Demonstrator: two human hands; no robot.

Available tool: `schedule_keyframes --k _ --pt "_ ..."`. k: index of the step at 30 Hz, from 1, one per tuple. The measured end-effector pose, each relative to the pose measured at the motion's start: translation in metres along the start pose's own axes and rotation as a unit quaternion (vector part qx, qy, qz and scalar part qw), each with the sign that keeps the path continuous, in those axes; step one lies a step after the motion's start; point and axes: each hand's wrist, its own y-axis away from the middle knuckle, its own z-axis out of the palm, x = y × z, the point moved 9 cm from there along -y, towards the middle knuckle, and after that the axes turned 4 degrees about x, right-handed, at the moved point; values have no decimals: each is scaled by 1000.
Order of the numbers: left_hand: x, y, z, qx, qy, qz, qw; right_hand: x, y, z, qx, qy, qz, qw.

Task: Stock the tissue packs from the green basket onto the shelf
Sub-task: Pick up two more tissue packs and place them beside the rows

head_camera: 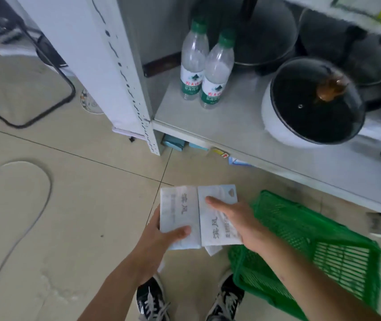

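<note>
Two flat white tissue packs with grey printed characters are in my hands, side by side and touching along their long edges, above the beige floor tiles [92, 205] in front of the shelf. My left hand [161, 232] grips the left tissue pack [178, 205] from its lower corner, thumb pressed on top and fingers hidden below, so the pack lies level and its label faces up to me. My right hand [235, 218] holds the right tissue pack [215, 214] with the thumb stretched along its face and the other fingers curled under the far edge. I think I hold them flat like this so they can slide onto the board as a pair. The green plastic lattice basket [323, 249] stands on the floor just beside my right forearm; the part I can see holds no more packs, and a white corner below the two packs may be a third one, I cannot tell. The grey shelf board [219, 121] has bare space in front of the two clear water bottles with green caps [205, 66] and left of the white pot with a dark glass lid [312, 105], so this gap seems the natural place. I judge the next step is lifting both packs forward and up to that gap.
</note>
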Motion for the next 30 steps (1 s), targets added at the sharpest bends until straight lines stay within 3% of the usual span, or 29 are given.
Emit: schedule_keyframes --k 11,19,25,30 --pt "230 151 80 24 -36 87 995 -214 216 -48 9 31 -102 994" --pt "395 286 145 4 -67 143 987 -350 373 -78 52 -17 -165 985" --pt "464 367 187 -9 -76 186 980 -406 485 -103 37 -40 -208 977" --pt "493 401 236 -39 -63 197 978 -430 561 -149 72 -36 -250 965"
